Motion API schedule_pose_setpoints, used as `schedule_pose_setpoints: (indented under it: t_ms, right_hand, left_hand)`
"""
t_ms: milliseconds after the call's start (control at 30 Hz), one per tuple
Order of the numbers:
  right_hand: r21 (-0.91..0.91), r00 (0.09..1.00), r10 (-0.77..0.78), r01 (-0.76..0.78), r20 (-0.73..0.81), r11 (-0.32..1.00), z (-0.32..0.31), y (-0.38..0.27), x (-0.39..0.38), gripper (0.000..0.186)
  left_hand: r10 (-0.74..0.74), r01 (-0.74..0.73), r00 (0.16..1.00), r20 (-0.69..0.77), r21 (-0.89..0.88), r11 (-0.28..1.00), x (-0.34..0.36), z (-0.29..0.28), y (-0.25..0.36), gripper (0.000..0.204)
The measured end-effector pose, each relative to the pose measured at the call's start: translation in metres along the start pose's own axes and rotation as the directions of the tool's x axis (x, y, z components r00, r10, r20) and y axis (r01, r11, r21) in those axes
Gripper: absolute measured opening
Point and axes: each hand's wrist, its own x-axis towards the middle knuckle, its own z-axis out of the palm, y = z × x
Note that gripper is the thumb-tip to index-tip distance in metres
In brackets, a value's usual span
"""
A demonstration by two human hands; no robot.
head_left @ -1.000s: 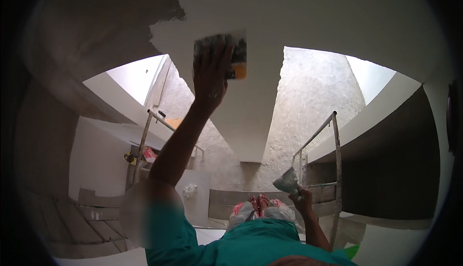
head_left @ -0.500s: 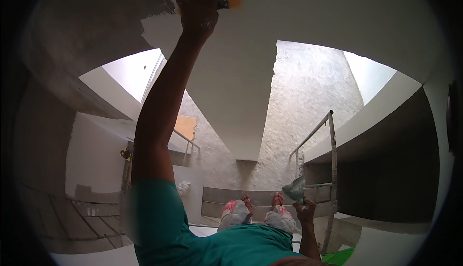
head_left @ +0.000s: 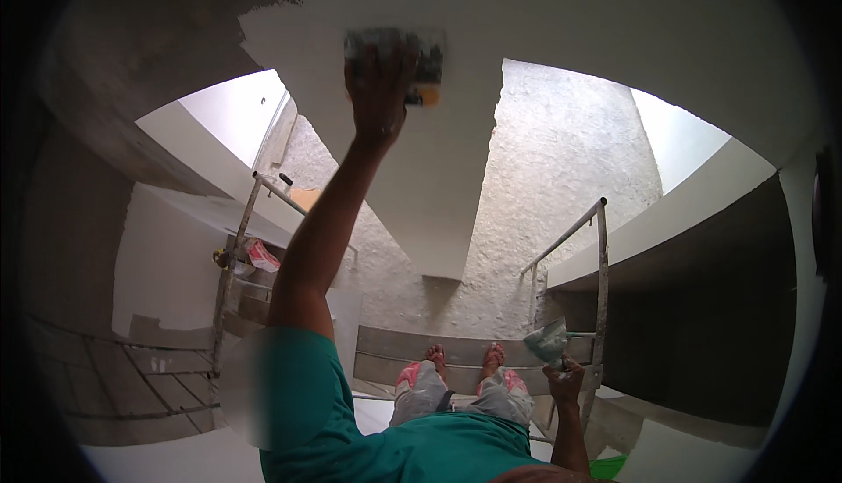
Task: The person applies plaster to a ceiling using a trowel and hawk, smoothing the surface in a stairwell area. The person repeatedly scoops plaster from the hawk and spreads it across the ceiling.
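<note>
My left arm is raised, and my left hand grips a wide plastering blade smeared with grey, with an orange patch at its lower corner. The blade lies against the smooth pale plaster surface, and the fingers are spread over its back. Low on the right, my right hand is closed around the handle of a putty knife, whose broad, greyish-green blade points up and to the left. That knife is held apart from the wall, beside the metal railing.
I stand on a plank platform between metal scaffold frames, one at right and one at left. A red-and-white bag hangs by the left frame. Dark unplastered wall borders the pale coat. Rough white wall lies beyond.
My left hand and the plastering blade have come down along the pale surface, slightly rightward. My right hand with the putty knife has shifted a little to the right.
</note>
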Motion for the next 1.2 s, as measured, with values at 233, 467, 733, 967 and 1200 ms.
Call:
schedule_pose_setpoints:
  t_ms: [233,467,733,967,1200]
  right_hand:
    - [0.02,0.998,-0.054,0.054,-0.013,0.998,-0.002,-0.008,0.008,0.028]
    - [-0.003,0.992,-0.123,0.122,-0.035,0.992,0.001,0.007,0.011,0.03]
    - [-0.01,1.0,-0.027,0.027,-0.003,1.0,-0.004,0.01,0.008,0.032]
    - [-0.031,0.999,-0.044,0.044,0.0,0.999,-0.01,0.019,0.009,0.038]
    - [-0.055,0.999,-0.025,0.027,0.043,0.998,-0.018,0.017,0.009,0.043]
  left_hand:
    - [-0.09,0.089,0.991,0.097,0.018,0.996,-0.017,-0.035,0.005,0.074]
    - [-0.027,0.065,0.967,-0.253,0.143,0.988,0.158,-0.083,-0.017,0.061]
    - [-0.032,0.053,0.991,-0.131,0.162,0.985,0.167,-0.085,-0.013,0.058]
    - [-0.026,0.03,0.999,-0.042,0.085,0.996,0.06,-0.025,0.013,0.079]
    - [-0.08,0.086,0.991,0.105,-0.051,0.995,-0.06,0.024,0.052,0.069]
